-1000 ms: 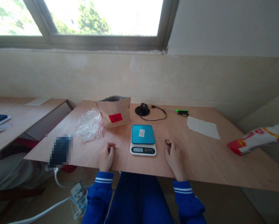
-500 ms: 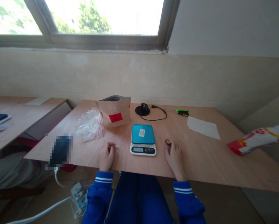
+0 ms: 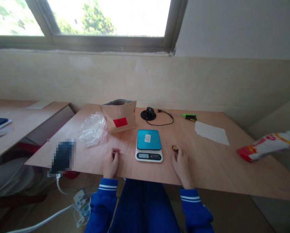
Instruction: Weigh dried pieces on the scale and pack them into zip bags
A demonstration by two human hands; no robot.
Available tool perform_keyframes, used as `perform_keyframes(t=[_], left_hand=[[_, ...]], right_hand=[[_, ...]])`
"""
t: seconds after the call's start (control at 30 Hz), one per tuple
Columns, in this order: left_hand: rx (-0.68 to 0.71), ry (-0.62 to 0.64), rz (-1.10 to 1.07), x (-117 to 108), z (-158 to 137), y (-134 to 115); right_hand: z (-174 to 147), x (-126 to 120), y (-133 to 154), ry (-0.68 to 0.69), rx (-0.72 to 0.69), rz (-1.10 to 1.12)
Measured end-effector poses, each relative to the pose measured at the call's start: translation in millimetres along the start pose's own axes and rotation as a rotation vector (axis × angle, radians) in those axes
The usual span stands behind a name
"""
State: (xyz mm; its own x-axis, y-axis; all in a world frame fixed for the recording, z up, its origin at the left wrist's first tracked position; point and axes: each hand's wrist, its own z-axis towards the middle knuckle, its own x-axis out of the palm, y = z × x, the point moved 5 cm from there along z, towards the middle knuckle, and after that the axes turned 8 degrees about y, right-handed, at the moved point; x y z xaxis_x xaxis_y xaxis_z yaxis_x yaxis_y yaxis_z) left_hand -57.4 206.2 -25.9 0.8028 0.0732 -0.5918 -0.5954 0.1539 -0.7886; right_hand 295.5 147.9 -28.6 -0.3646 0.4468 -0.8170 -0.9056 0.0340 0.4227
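My right hand rests on the table near its front edge, closed on a small brown, flat dried piece that pokes out past the fingertips. What kind it is I cannot tell. To its left stands a white kitchen scale with a blue-green top, a paper label on it and a lit display that seems to read 0.0. On the scale's other side my left hand lies with curled fingers and nothing visible in them. Behind it is an upright, open brown paper bag with a red label.
Clear plastic bags lie left of the paper bag. At the back are a black round-based device with a cable and two screwdrivers. A white paper sheet and a red-and-white bottle are on the right. A pixelated dark object sits front left.
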Motion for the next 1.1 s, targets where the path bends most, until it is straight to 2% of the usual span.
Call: perform_keyframes(t=[0.47,0.63,0.73,0.83,0.97,1.1], left_hand=[[-0.015,0.002,0.007,-0.1,-0.3,-1.1],[-0.021,0.008,-0.008,0.1,-0.1,-0.9],[-0.026,0.013,-0.011,0.3,0.2,-0.4],[-0.021,0.014,-0.015,0.2,0.5,-0.5],[-0.018,0.013,-0.011,-0.2,0.6,-2.1],[-0.013,0.005,-0.013,-0.9,0.1,-3.9]], right_hand=[[-1.5,-4.5,1.6,-0.041,-0.017,-0.001],[1.9,-12.1,4.6,-0.074,0.059,-0.005],[17.1,-21.2,23.6,-0.098,0.056,0.132],[40.7,-23.9,55.3,-0.096,-0.011,0.268],[63.5,-4.4,89.8,0.018,-0.086,0.252],[63.6,8.3,94.9,0.078,-0.127,0.213]])
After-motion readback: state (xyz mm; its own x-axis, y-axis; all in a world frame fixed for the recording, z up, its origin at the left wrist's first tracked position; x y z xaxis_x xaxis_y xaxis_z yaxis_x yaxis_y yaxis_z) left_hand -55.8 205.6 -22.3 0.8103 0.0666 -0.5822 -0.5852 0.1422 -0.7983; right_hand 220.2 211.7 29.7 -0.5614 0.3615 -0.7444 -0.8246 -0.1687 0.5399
